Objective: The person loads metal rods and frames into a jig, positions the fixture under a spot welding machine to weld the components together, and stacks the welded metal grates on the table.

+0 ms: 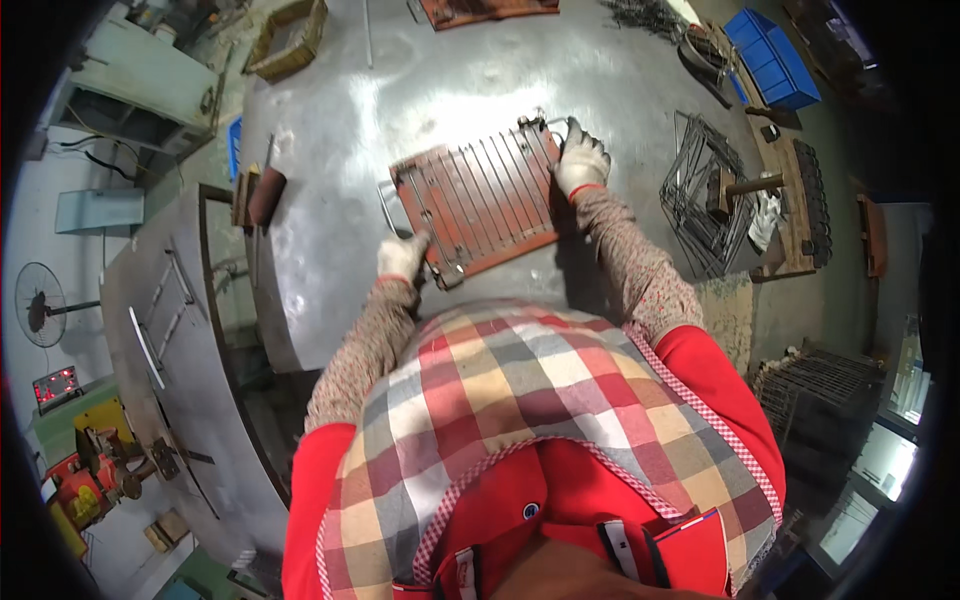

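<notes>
A reddish-brown jig plate lies tilted across the metal table in front of me. Several thin parallel metal rods run over it. Small metal clamps sit at its corners, and a wire handle sticks out at its left end. My left hand, in a pale glove, is closed at the plate's near left corner. At the far right corner, my right hand, gloved the same way with darkened fingertips, closes around the plate's end beside a clamp. The fingers under the plate are hidden on both sides.
A second reddish plate lies at the table's far edge. Bent wire frames are piled on the right, near a hammer and a white glove. A blue bin stands far right. A dark red cylinder rests on the left edge.
</notes>
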